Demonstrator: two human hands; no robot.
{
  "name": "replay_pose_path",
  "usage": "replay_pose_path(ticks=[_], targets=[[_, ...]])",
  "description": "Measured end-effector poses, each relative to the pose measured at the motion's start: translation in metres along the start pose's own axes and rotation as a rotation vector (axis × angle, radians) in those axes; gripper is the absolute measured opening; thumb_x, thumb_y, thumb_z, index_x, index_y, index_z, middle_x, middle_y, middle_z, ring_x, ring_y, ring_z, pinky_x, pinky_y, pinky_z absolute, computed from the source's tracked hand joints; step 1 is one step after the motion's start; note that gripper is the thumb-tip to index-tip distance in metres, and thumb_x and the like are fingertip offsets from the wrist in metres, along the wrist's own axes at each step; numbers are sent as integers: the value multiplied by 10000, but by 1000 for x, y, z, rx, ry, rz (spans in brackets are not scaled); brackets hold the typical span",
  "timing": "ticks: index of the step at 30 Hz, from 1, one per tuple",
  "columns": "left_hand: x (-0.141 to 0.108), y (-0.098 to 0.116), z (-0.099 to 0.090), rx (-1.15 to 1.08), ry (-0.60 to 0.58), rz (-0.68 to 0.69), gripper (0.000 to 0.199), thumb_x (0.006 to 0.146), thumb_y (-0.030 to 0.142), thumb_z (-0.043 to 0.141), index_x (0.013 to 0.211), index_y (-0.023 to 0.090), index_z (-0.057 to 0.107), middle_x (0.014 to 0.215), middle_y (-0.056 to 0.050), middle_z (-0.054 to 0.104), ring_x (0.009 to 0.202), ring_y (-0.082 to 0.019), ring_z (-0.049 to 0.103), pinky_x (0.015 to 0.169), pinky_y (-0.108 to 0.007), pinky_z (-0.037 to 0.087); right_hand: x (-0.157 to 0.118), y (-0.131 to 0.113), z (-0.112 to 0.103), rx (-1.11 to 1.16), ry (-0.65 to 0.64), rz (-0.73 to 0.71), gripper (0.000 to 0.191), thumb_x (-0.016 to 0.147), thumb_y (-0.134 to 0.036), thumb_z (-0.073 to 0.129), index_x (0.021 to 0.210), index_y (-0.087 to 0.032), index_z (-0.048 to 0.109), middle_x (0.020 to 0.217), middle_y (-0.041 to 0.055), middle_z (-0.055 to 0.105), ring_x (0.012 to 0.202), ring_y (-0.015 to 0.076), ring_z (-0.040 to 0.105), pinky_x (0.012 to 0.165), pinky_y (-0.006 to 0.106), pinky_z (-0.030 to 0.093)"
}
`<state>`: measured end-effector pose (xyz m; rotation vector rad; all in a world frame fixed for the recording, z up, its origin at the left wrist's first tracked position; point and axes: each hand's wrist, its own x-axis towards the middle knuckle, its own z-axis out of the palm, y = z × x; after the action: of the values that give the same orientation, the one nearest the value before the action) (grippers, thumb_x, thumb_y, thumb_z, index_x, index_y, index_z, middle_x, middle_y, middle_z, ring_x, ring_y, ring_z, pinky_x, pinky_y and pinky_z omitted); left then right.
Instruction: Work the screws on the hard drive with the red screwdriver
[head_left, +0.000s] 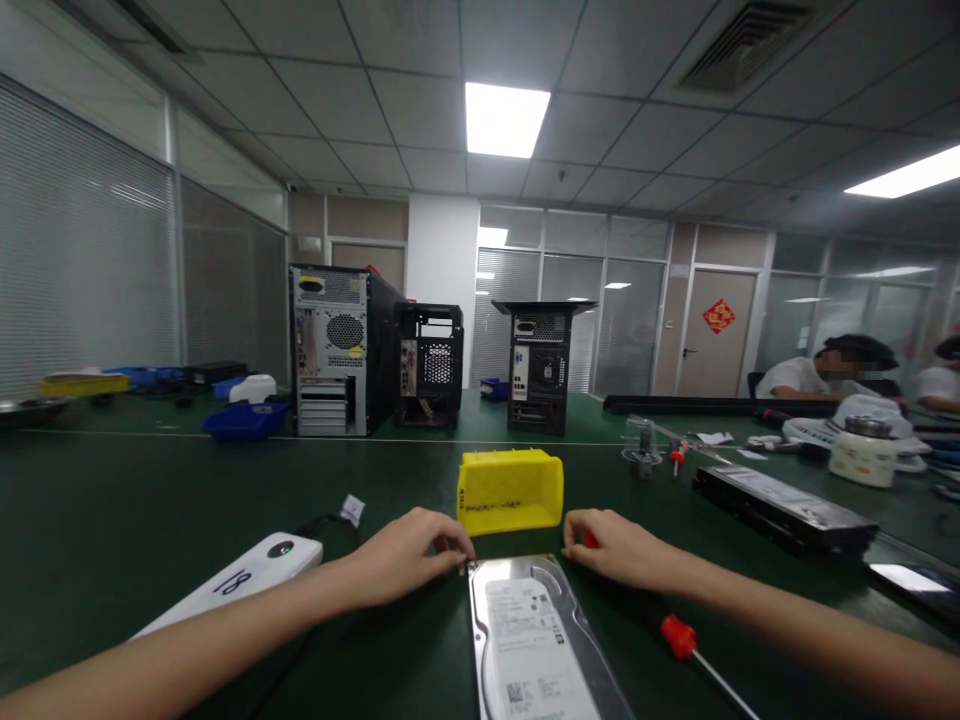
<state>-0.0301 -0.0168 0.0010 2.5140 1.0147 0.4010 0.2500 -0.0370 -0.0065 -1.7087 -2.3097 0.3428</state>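
Note:
A silver hard drive [536,640] with a white label lies on the green tabletop in front of me. My left hand [412,555] is at its far left corner, thumb and fingertips pinched together there. Whatever is between them is too small to make out. Beyond the drive's far right corner, my right hand [611,547] has its fingers curled round the red end of a screwdriver [679,637]. The tool's shaft points down to the right, and the wrist covers part of its handle. Just behind both hands is a yellow bin [517,490], its opening turned toward me.
A white power bank [247,580] marked 18 lies beside my left forearm. Three computer cases [330,350] stand farther back. To the right are another drive-like metal unit [787,505], a phone [915,585], a lidded jar [862,452] and a second screwdriver [679,460]. People sit at the far right.

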Motion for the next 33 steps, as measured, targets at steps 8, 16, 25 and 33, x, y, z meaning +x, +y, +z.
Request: replay_pose_path(ticks=[8, 16, 25, 33], targets=[[-1, -8, 5, 62, 26, 21, 211, 822, 278, 480, 980, 232, 612, 992, -11, 605, 893, -158, 547, 791, -281, 420, -1, -15, 7, 43, 221, -180, 318, 848, -395, 403, 835, -185, 642, 923, 72, 586, 891, 203, 507, 784, 342, 387], [0, -7, 3, 59, 24, 37, 203, 828, 281, 477, 965, 235, 619, 975, -9, 607, 893, -161, 549, 794, -286, 418, -1, -15, 8, 183, 151, -170, 260, 762, -406, 548, 798, -192, 691, 888, 52, 625, 879, 208, 527, 763, 329, 396], [-2, -4, 0, 57, 15, 28, 185, 825, 273, 492, 950, 251, 627, 981, 5, 611, 915, -159, 549, 827, -285, 402, -1, -11, 6, 213, 112, -218, 234, 773, -366, 543, 809, -217, 720, 882, 49, 635, 879, 201, 536, 779, 325, 405], [-1, -7, 2, 47, 7, 29, 195, 821, 273, 494, 949, 231, 635, 962, -9, 619, 897, -161, 556, 810, -275, 408, -3, -8, 10, 182, 161, -254, 224, 780, -356, 546, 807, -222, 723, 857, 49, 617, 852, 183, 527, 748, 303, 405]])
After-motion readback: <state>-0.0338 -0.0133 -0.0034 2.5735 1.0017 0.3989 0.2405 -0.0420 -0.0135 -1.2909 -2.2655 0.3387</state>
